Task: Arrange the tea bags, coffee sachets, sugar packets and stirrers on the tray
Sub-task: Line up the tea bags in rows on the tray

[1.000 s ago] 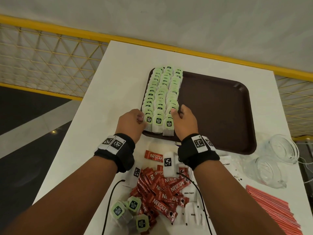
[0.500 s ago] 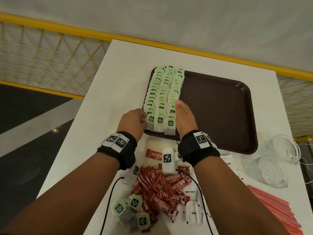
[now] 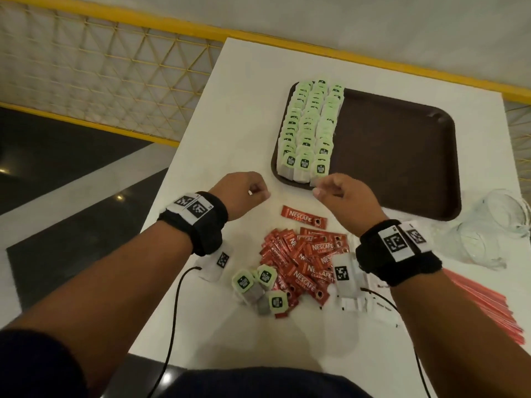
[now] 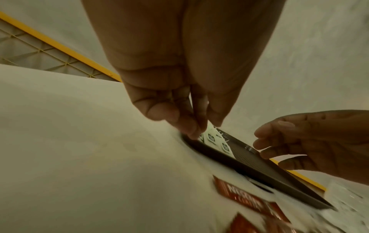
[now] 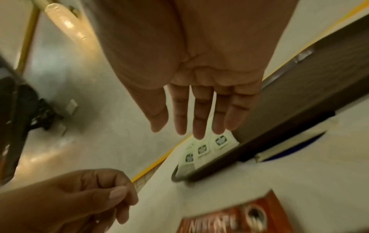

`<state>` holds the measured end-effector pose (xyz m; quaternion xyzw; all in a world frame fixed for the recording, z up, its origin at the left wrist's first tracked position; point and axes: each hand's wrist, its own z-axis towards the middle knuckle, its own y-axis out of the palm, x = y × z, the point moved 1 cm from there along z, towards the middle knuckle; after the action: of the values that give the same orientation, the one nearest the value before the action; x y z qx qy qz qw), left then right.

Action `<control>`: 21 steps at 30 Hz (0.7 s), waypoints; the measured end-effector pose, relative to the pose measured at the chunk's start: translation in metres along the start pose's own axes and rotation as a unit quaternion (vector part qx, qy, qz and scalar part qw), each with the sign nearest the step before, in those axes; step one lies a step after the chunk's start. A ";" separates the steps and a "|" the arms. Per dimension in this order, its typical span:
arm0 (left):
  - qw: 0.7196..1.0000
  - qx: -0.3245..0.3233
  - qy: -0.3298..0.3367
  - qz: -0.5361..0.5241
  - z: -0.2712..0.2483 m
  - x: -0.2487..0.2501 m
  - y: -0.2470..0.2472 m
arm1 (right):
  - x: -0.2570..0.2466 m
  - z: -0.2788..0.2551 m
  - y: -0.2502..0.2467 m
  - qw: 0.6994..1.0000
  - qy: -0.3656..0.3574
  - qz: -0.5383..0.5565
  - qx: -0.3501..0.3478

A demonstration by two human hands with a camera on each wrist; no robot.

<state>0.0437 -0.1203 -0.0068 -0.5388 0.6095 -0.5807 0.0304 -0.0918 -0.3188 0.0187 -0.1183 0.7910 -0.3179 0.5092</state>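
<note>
A dark brown tray [image 3: 396, 156] holds three rows of green-tagged tea bags [image 3: 310, 130] along its left side. My left hand [image 3: 253, 193] hovers over the table just left of the tray's near corner, fingers curled and bunched against the thumb, holding nothing. My right hand [image 3: 330, 188] hangs above the tray's near rim with fingers straight and empty, its fingertips [image 5: 197, 134] just above the nearest tea bags [image 5: 203, 149]. Red coffee sachets [image 3: 304, 262] lie piled between my wrists, with loose tea bags [image 3: 258, 285] beside them. White sugar packets [image 3: 370, 305] and red stirrers [image 3: 488, 308] lie further right.
One lone sachet [image 3: 304, 219] lies near the tray's front edge. Two clear glass jars [image 3: 502, 225] lie on their sides at the right. A yellow rail and mesh fence [image 3: 115, 76] run behind the white table [image 3: 235, 116]. The tray's right two thirds is bare.
Both hands have let go of the nearest tea bags and drawn back toward me, off the tray. The head view has swung left and closer.
</note>
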 end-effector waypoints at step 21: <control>0.980 -0.156 0.052 0.113 -0.094 -0.032 0.059 | -0.016 -0.084 0.114 0.944 -0.117 -0.294 -0.095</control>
<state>-0.0418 -0.0493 -0.0385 -0.4337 0.7504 -0.4984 -0.0203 -0.1426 -0.1911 -0.0169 -0.4298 0.6822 -0.3612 0.4684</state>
